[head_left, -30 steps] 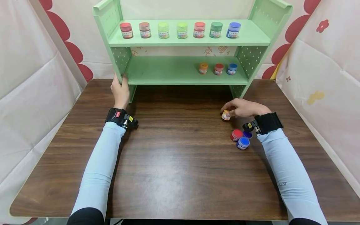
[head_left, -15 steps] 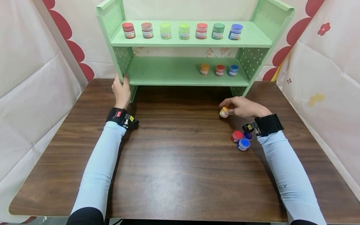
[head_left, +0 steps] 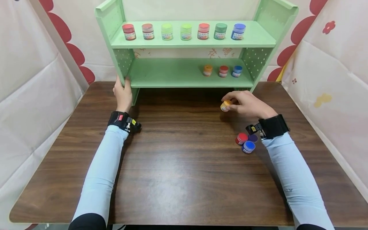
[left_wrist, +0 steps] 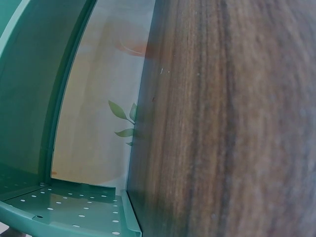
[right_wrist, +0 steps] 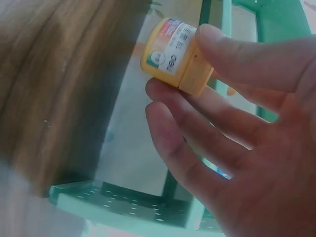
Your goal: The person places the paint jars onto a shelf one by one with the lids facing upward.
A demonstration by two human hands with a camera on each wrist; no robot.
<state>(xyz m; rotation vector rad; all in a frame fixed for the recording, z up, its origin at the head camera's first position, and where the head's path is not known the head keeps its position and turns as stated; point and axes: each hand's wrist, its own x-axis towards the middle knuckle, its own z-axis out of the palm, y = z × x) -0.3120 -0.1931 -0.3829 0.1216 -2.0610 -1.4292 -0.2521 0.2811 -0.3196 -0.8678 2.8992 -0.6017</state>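
Observation:
My right hand [head_left: 248, 103] pinches a small yellow-orange paint jar [head_left: 225, 105] between thumb and fingers, above the table just in front of the green shelf unit [head_left: 164, 72]. In the right wrist view the jar [right_wrist: 170, 52] is tilted, its white label facing the camera and the thumb on its lid. My left hand [head_left: 123, 95] grips the lower left side panel of the shelf unit, thumb on the inner side. On the lower shelf stand an orange jar [head_left: 208, 70], a red jar [head_left: 223, 71] and a blue jar [head_left: 237, 71], towards the right end.
Several jars stand in a row on the upper shelf [head_left: 192, 44]. On the table [head_left: 172, 153], near my right wrist, a red jar [head_left: 241, 138], a blue jar [head_left: 248, 147] and a dark purple jar [head_left: 253, 138] sit close together. Patterned curtains [head_left: 330, 80] flank the table.
My right hand has lifted the yellow-orange jar and carried it forward and slightly left, closer to the shelf unit. The left hand has stayed at the side panel.

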